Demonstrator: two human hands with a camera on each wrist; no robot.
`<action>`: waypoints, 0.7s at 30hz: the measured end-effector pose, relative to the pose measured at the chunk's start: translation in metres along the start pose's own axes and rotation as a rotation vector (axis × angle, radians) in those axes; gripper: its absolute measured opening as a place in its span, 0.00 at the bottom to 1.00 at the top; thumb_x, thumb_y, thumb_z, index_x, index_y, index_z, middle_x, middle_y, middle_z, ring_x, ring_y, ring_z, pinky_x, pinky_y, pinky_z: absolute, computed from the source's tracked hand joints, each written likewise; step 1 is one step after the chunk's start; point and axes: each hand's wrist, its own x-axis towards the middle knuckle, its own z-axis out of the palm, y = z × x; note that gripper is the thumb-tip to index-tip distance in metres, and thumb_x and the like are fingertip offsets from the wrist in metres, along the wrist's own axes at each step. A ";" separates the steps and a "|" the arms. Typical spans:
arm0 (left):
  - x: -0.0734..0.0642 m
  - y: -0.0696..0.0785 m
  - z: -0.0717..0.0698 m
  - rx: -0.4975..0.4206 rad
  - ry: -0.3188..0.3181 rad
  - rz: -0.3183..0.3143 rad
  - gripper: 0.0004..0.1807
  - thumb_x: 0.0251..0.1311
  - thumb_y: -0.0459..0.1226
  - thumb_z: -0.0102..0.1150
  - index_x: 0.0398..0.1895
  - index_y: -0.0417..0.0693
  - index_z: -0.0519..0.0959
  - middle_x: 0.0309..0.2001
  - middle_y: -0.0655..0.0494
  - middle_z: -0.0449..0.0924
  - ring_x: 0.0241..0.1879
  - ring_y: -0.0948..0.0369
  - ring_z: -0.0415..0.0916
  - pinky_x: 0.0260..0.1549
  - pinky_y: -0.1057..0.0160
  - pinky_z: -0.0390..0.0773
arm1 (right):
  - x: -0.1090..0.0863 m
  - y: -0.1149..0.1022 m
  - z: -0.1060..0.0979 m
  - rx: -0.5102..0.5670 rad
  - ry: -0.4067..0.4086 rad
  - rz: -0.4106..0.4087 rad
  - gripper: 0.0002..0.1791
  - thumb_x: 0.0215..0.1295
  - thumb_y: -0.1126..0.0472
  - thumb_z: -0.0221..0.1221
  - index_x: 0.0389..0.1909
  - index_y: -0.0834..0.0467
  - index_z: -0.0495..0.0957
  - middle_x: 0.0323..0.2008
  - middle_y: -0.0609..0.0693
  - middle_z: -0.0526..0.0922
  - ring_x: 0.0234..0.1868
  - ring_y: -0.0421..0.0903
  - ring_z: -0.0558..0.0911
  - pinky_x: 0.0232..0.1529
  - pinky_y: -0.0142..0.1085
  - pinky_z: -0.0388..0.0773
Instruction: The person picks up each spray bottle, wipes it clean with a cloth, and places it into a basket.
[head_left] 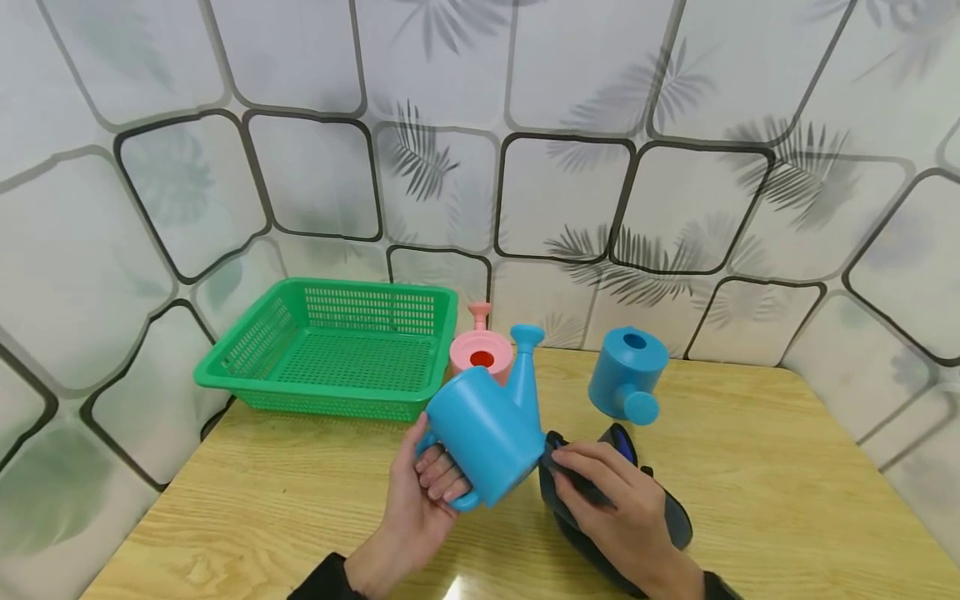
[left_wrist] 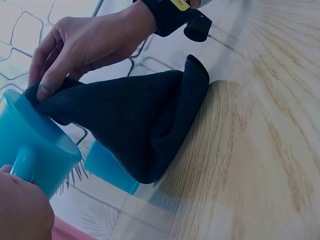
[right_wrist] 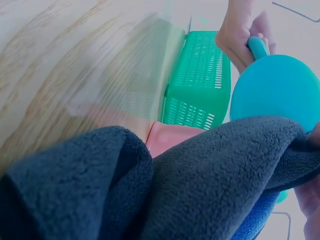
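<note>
My left hand [head_left: 426, 510] grips the handle of a blue watering can [head_left: 486, 433], its fingers curled through it. The can is tilted above the table, spout up, its base turned toward the right hand. My right hand [head_left: 618, 510] pinches a dark grey cloth [left_wrist: 135, 110] between thumb and fingers. Held at the can's base edge, the cloth drapes down to the tabletop, and a bright blue underside [right_wrist: 257, 215] shows in the right wrist view. In the head view, part of the cloth is hidden under the right hand.
A green perforated basket [head_left: 330, 405] stands at the back left of the wooden table [head_left: 285, 492]. Beside it is a pink watering can [head_left: 480, 340], partly behind the held one. Another blue watering can [head_left: 626, 371] stands at back right. A patterned wall covering [head_left: 442, 192] encloses the table.
</note>
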 end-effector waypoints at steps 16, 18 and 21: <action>0.000 -0.001 0.001 -0.008 0.036 0.004 0.31 0.74 0.60 0.46 0.13 0.59 0.55 0.12 0.68 0.56 0.14 0.71 0.55 0.21 0.75 0.61 | 0.003 -0.002 0.005 0.090 -0.031 -0.083 0.12 0.73 0.57 0.62 0.40 0.62 0.87 0.38 0.57 0.85 0.37 0.48 0.86 0.50 0.23 0.81; 0.000 -0.002 0.000 -0.008 0.038 0.004 0.31 0.74 0.60 0.47 0.13 0.59 0.55 0.12 0.68 0.57 0.14 0.71 0.55 0.21 0.75 0.61 | 0.003 -0.003 0.005 0.097 -0.047 -0.092 0.12 0.73 0.58 0.61 0.41 0.62 0.87 0.39 0.57 0.85 0.38 0.49 0.86 0.51 0.24 0.81; 0.002 -0.004 0.001 -0.012 0.040 0.002 0.31 0.74 0.60 0.47 0.13 0.59 0.56 0.11 0.68 0.57 0.14 0.71 0.56 0.21 0.75 0.61 | 0.004 -0.005 0.005 0.106 -0.063 -0.112 0.12 0.73 0.58 0.61 0.41 0.63 0.87 0.39 0.57 0.85 0.39 0.49 0.86 0.53 0.25 0.81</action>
